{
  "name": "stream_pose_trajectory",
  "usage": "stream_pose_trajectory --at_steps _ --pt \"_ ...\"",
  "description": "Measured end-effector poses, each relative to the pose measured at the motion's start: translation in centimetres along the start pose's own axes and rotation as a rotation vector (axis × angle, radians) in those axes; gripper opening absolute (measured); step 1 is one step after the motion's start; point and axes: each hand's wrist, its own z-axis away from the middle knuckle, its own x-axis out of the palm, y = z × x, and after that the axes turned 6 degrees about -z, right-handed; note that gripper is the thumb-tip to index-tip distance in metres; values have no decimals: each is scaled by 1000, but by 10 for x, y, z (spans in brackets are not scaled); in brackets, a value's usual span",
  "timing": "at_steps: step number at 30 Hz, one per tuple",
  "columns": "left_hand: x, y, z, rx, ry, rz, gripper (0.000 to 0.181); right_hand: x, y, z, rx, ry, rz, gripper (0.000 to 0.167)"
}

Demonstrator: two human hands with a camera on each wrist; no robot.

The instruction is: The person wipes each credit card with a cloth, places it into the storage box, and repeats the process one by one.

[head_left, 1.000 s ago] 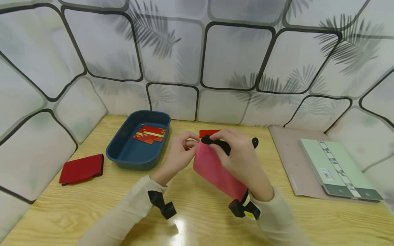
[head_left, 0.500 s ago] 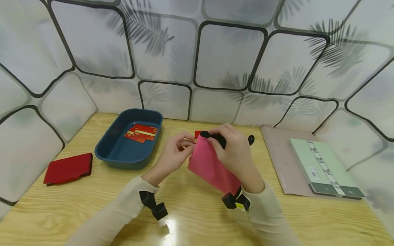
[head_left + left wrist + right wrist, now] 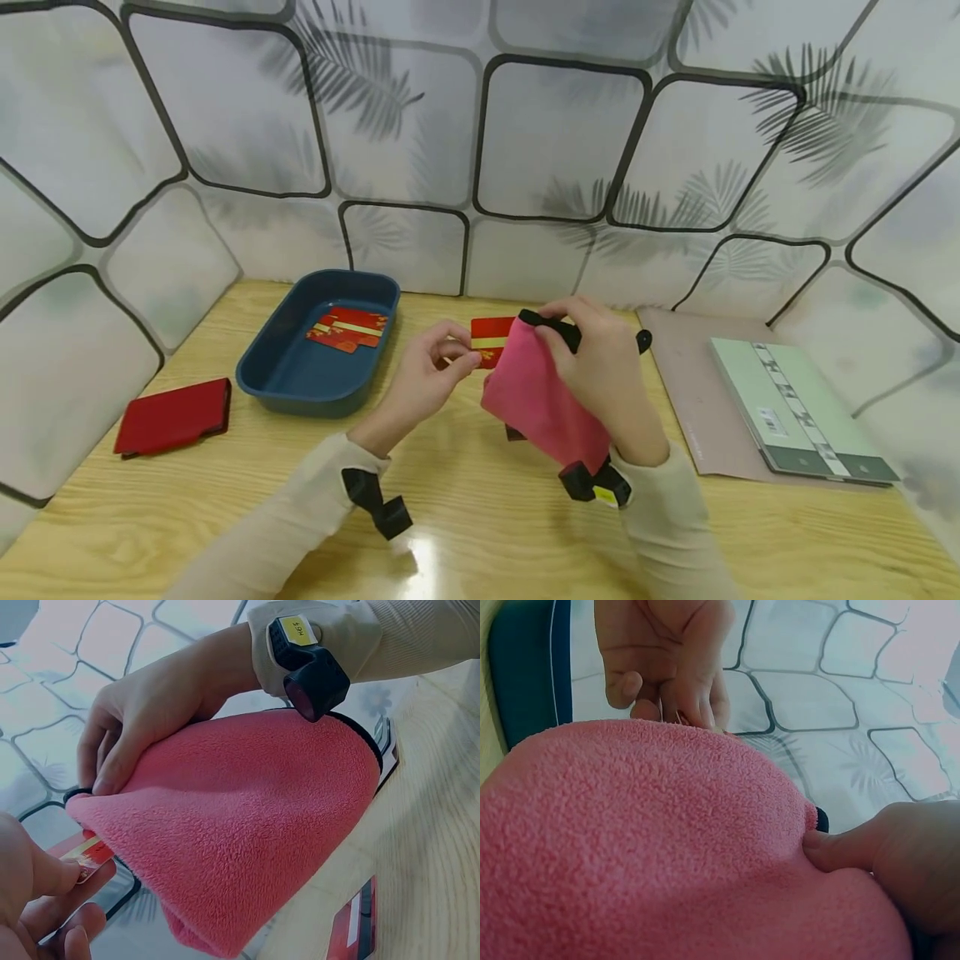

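My left hand (image 3: 423,375) pinches a red card (image 3: 489,342) with a gold band between thumb and fingers. In the left wrist view that card (image 3: 94,856) lies against the edge of a pink cloth. My right hand (image 3: 600,367) grips this fluffy pink cloth (image 3: 536,392) by its black-trimmed top edge, and the cloth hangs down in folds. The cloth partly covers the card's right side in the head view. Seen from the right wrist, the cloth (image 3: 645,840) hides most of the card.
At left stands a blue tray (image 3: 300,396) with red-and-gold cards (image 3: 358,321) inside. A dark red wallet-like case (image 3: 174,417) lies left of it. A red and black item (image 3: 352,922) rests on the table below the cloth. At right, a green notebook (image 3: 795,400) lies on a pinkish sheet (image 3: 675,392).
My right hand has moved the cloth slightly right, away from my left hand. More of the red card shows now, and a dark corner appears below the cloth.
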Motion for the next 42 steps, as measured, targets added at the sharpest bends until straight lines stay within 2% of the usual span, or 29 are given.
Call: stream_pose_trajectory --at_steps 5,14,19,24,29,34,38,42 --pt "-3 2 -1 7 23 23 8 -3 6 -2 28 14 25 18" --pt "-6 1 -2 -38 52 20 9 -11 15 -3 85 54 58 16" --pt "-10 2 -1 -68 79 18 8 -14 19 -2 89 76 77 15" --pt "-19 6 -4 -94 138 10 10 -19 22 -3 80 106 109 14" --pt "-39 9 -10 -128 203 32 12 -24 24 -3 77 130 126 14" --pt "-67 5 -16 -183 246 14 15 -24 24 -4 68 123 115 14" --pt "-92 1 -20 -257 234 -85 25 -22 21 -4 78 119 100 13" --pt "-116 -6 -23 -342 197 -193 36 -20 19 -4 76 117 90 13"
